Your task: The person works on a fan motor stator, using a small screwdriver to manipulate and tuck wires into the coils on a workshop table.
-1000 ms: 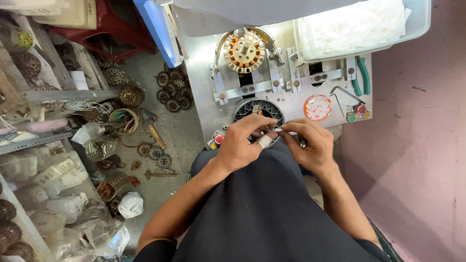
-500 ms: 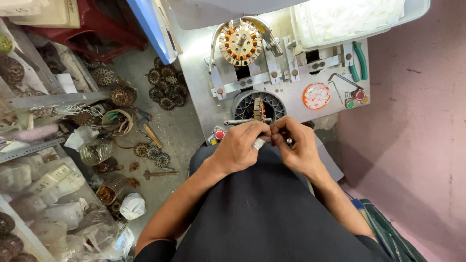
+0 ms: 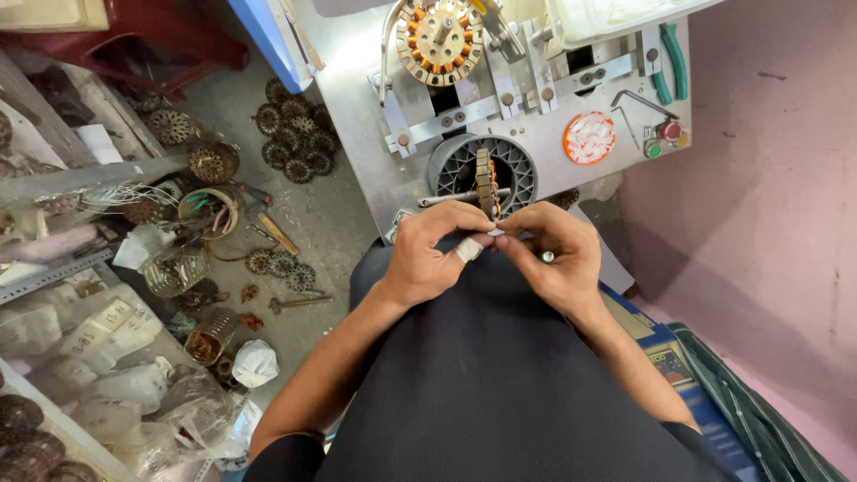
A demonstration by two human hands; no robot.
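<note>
My left hand (image 3: pixel 433 254) and my right hand (image 3: pixel 558 259) meet fingertip to fingertip over my lap in dark trousers. Together they pinch a small white piece (image 3: pixel 495 233). I cannot tell exactly what the piece is. Just above the fingers a copper-wound stator (image 3: pixel 486 181) stands edge-on on a metal shaft (image 3: pixel 451 198), inside a round dark fixture (image 3: pixel 455 165) of the grey machine. My left hand has white tape on one finger, and my right hand wears a ring.
A second wound stator (image 3: pixel 437 40) sits on the machine (image 3: pixel 357 134) higher up, with a red-and-white round dish (image 3: pixel 588 137) and green-handled pliers (image 3: pixel 669 62) to the right. Loose stator cores (image 3: pixel 290 134), a wire coil (image 3: pixel 210 205) and plastic bags (image 3: pixel 107 357) litter the floor at left. A pink wall (image 3: pixel 777 178) is at right.
Both hands have moved up from my lap to just below the stator in the round fixture. They stay pinched together throughout.
</note>
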